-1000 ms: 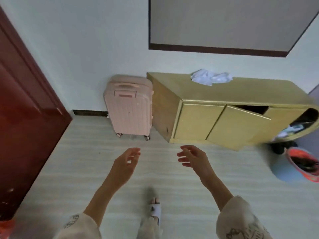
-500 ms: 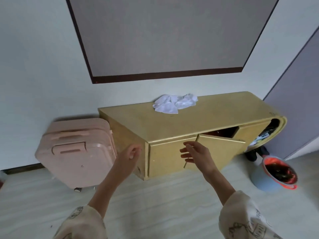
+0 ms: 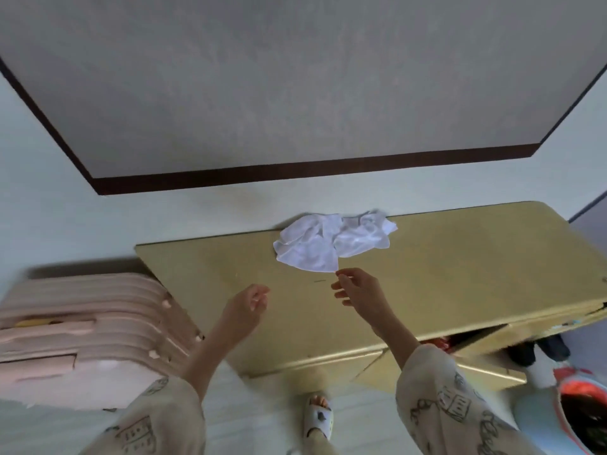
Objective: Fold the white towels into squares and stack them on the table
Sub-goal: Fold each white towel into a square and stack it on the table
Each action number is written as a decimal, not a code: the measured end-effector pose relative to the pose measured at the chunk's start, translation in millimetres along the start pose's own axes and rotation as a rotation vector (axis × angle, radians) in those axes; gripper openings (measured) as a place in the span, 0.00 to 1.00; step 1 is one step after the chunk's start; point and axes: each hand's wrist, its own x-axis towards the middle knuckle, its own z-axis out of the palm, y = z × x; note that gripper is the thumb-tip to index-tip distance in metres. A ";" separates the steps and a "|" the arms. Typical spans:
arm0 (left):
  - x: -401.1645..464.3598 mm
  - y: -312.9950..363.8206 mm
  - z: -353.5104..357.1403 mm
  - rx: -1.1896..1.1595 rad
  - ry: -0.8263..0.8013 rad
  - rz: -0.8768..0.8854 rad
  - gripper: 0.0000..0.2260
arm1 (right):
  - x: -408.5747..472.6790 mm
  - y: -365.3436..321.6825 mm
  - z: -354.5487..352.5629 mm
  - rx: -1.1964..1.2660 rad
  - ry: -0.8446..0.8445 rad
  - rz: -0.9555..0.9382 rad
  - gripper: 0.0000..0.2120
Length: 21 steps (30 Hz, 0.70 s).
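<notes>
**Hands reach toward crumpled towels on the yellow tabletop**

A heap of white towels (image 3: 331,243) lies crumpled just above the centre of the frame, on the far edge of a long yellow tabletop (image 3: 460,277), close against the pale wall. The cloths are unfolded and bunched together — how many there are cannot be told.

The right hand (image 3: 359,289) is stretched out over the tabletop just below the heap, its fingers loosely spread and holding nothing; the tip of the foremost finger is right at the lowest corner of the towels, though whether it touches the cloth cannot be told. The left hand (image 3: 246,305) hangs to its left, in the centre of the frame, well short of the towels, its fingers loosely curled and empty.

A pink suitcase (image 3: 82,336) stands at the lower left, beside the end of the cabinet. At the lower right a cabinet door (image 3: 437,369) stands ajar, and a light blue bin (image 3: 558,418) with an orange rim sits in the corner. A foot in a white slipper (image 3: 317,415) shows at the bottom centre — on a pale floor.
</notes>
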 end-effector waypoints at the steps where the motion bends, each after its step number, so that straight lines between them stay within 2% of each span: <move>1: 21.9 9.5 5.9 0.009 -0.022 -0.022 0.13 | 26.5 -2.2 -5.7 -0.045 -0.010 0.001 0.09; 9: 140.8 32.7 35.0 0.014 0.012 -0.139 0.11 | 191.1 9.2 2.4 -0.393 -0.131 0.078 0.14; 17: 195.4 24.1 36.9 -0.016 0.027 -0.173 0.10 | 286.5 22.6 39.4 -0.745 -0.089 0.015 0.23; 19: 204.8 19.3 35.5 -0.020 0.022 -0.175 0.09 | 297.4 21.7 43.7 -0.846 -0.093 -0.009 0.19; 21: 216.0 16.8 33.5 -0.017 0.031 -0.158 0.10 | 305.4 19.6 45.4 -0.834 -0.033 -0.045 0.14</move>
